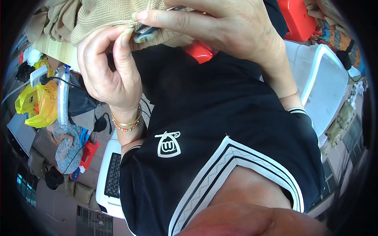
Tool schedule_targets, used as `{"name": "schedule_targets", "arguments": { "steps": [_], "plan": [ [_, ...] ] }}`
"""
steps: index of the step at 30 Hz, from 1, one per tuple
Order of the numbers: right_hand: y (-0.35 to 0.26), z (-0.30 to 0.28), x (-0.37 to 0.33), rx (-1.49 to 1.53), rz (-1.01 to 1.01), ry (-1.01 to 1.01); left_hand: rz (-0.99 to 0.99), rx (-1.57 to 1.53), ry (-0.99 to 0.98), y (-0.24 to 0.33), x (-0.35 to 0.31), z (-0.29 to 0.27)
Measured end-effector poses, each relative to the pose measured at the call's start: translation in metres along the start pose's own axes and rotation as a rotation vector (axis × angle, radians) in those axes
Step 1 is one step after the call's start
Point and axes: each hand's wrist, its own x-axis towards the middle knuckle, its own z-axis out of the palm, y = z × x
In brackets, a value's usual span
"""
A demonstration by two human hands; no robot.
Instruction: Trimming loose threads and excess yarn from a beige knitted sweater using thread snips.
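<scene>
Two hands meet: the left hand (106,67) pinches beige knitwear (106,17) by the near edge of a wooden table (59,49); the right hand (236,29) grasps a dark tool (151,31).

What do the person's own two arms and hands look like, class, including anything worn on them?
Both the left hand and the right hand are bare, without gloves. The left wrist wears a thin gold-coloured metal bangle and a narrow bracelet of orange-red and pale beads. The black fabric sleeves are short, with white stripes at the cuff.
</scene>
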Motion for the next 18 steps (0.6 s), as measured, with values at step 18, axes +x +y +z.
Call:
{"name": "schedule_targets", "arguments": {
  "steps": [18],
  "plan": [
    [-0.005,0.004,-0.006,0.055,0.107,0.06,-0.03,-0.184,0.005,-0.004,0.004,0.008]
  ]
}}
